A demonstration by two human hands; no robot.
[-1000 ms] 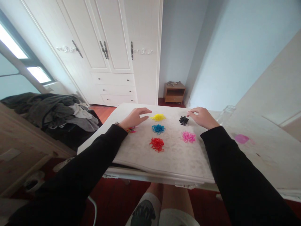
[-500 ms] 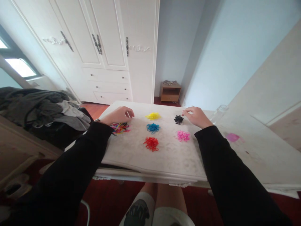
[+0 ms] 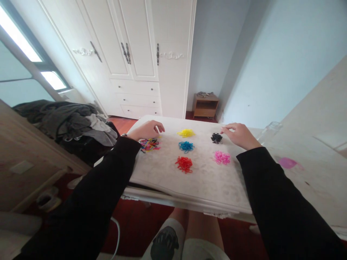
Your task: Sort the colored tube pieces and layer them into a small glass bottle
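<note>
Small rubber bands lie sorted by colour on a white table point(image 3: 162, 177). My left hand point(image 3: 148, 130) hovers over the far edge of a mixed-colour pile point(image 3: 150, 144), its fingers loosely bent and apart, with nothing visible in them. At the right, my right hand point(image 3: 238, 134) is beside the black pile point(image 3: 216, 138). Its thumb and forefinger are pinched together; whatever they hold is too small to make out. Between the hands are a yellow pile point(image 3: 186, 133), a blue pile point(image 3: 186, 146) and a red pile point(image 3: 184, 164). A pink pile point(image 3: 222, 157) lies nearer me than the black one.
A clear glass container point(image 3: 269, 131) stands on the right, beyond my right forearm. A pink flat item point(image 3: 287, 163) lies to its front. Dark and grey clothes point(image 3: 67, 122) are heaped left of the table. A white wardrobe point(image 3: 173, 83) and small wooden cabinet point(image 3: 206, 106) stand behind.
The view has turned slightly left, so everything sits further right in the picture. Both hands stay by the same piles, with little movement of their own.
</note>
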